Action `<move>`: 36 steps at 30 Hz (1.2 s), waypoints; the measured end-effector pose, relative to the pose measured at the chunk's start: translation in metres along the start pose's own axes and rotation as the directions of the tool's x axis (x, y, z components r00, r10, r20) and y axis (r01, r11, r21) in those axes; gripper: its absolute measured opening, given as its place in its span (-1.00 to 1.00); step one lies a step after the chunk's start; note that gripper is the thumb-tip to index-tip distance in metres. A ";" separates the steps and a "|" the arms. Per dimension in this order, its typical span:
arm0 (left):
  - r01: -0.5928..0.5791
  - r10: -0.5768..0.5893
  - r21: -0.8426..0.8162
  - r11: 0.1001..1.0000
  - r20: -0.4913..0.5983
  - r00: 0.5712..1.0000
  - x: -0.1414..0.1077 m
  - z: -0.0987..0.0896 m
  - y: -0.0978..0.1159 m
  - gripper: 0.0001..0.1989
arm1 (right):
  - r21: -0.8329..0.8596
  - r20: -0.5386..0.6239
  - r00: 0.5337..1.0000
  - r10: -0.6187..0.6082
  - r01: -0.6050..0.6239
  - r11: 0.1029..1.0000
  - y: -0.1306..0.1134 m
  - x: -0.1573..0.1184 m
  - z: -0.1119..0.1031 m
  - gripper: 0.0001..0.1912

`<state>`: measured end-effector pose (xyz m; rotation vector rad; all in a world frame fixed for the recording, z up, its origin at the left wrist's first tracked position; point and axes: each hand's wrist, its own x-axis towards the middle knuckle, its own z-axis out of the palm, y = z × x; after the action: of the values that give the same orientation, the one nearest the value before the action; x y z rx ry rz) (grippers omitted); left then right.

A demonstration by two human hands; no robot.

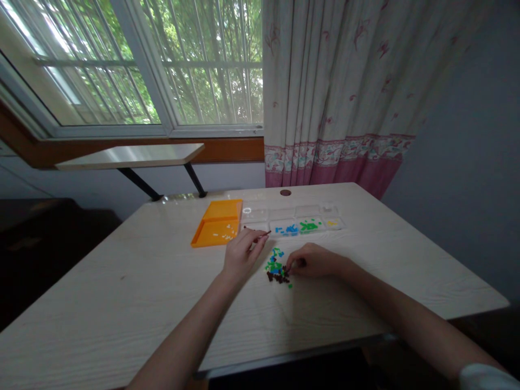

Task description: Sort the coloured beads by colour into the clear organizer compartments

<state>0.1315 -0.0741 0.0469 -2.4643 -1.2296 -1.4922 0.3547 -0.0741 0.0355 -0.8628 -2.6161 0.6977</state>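
Observation:
A small pile of green, blue and dark brown plastic pieces point(275, 267) lies loose on the table, the brown ones mostly at its near side. My left hand point(240, 252) is closed in a pinch above the table, left of the pile and in front of a clear compartment box point(280, 211). A thin dark brown piece point(266, 233) sticks out from its fingertips. At the pile's right edge, my right hand point(312, 260) has thumb and forefinger pinched together, touching or just above the brown pieces. What these fingers hold, if anything, is too small to tell.
Blue pieces point(291, 229), green pieces point(311, 225) and yellow pieces point(332, 222) lie in the clear box's near compartments. An open orange case point(222, 209) holding white pieces stands left of it. A raised shelf point(134, 156) rises at the table's back left, below the window.

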 end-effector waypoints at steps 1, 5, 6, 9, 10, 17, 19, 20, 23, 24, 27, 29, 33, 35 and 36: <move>0.005 -0.005 -0.001 1.000 0.001 1.000 0.000 0.000 0.000 -0.86 | -0.005 0.000 1.000 -0.002 0.002 1.000 0.000 0.000 0.000 -0.82; 0.009 -0.009 -0.002 1.000 0.006 1.000 0.000 0.000 0.000 -0.86 | -0.033 -0.015 1.000 0.018 -0.019 0.999 0.002 0.000 0.000 -0.82; 0.003 -0.003 -0.002 1.000 0.006 1.000 0.000 0.000 0.000 -0.87 | -0.040 -0.017 0.999 0.028 -0.028 0.999 0.003 0.000 0.000 -0.82; -0.005 0.005 -0.002 1.000 0.006 1.000 0.000 0.000 -0.001 -0.88 | -0.062 -0.012 0.999 0.046 -0.047 0.997 0.004 -0.001 -0.002 -0.82; 0.001 -0.001 0.000 1.000 0.014 1.000 0.000 0.000 -0.002 -0.88 | -0.067 -0.006 0.999 0.047 -0.047 0.997 0.004 -0.001 -0.002 -0.82; 0.230 -0.247 0.199 0.953 0.067 0.967 0.002 0.003 -0.017 -0.78 | -0.091 -0.022 0.999 0.034 -0.036 0.995 0.006 0.000 0.000 -0.81; 0.287 -0.320 0.267 0.920 0.089 0.943 0.002 0.004 -0.023 -0.76 | -0.096 -0.038 0.998 0.043 -0.046 0.994 0.007 0.000 0.001 -0.81; 0.308 -0.349 0.289 0.906 0.102 0.932 0.002 0.004 -0.026 -0.76 | -0.097 -0.046 0.998 0.051 -0.055 0.994 0.008 0.000 0.001 -0.82; 0.361 -0.416 0.333 0.871 0.110 0.902 0.001 0.004 -0.032 -0.75 | -0.096 -0.088 0.993 0.073 -0.082 0.992 0.008 0.001 0.002 -0.83; 0.375 -0.432 0.340 0.862 0.107 0.896 0.001 0.004 -0.033 -0.75 | -0.093 -0.109 0.991 0.080 -0.091 0.992 0.008 0.001 0.003 -0.83; 0.397 -0.455 0.359 0.845 0.092 0.886 0.001 0.003 -0.034 -0.75 | -0.064 -0.173 0.980 0.098 -0.110 0.992 0.008 0.002 0.003 -0.82; 0.401 -0.459 0.371 0.838 0.080 0.885 0.001 0.003 -0.034 -0.75 | -0.042 -0.204 0.973 0.105 -0.116 0.992 0.009 0.002 0.004 -0.81; 0.419 -0.472 0.386 0.821 0.049 0.880 0.000 0.003 -0.034 -0.73 | -0.012 -0.235 0.964 0.121 -0.127 0.992 0.012 0.002 0.006 -0.84; 0.446 -0.495 0.380 0.810 0.036 0.868 0.000 0.002 -0.035 -0.72 | -0.008 -0.249 0.961 0.122 -0.128 0.992 0.013 0.002 0.007 -0.85; 0.461 -0.506 0.366 0.808 0.031 0.862 0.000 0.003 -0.035 -0.72 | -0.008 -0.260 0.958 0.122 -0.128 0.992 0.013 0.002 0.007 -0.85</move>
<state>0.1114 -0.0484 0.0328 -2.1282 -2.0687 -1.0513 0.3563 -0.0661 0.0233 -1.0582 -2.3587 0.5427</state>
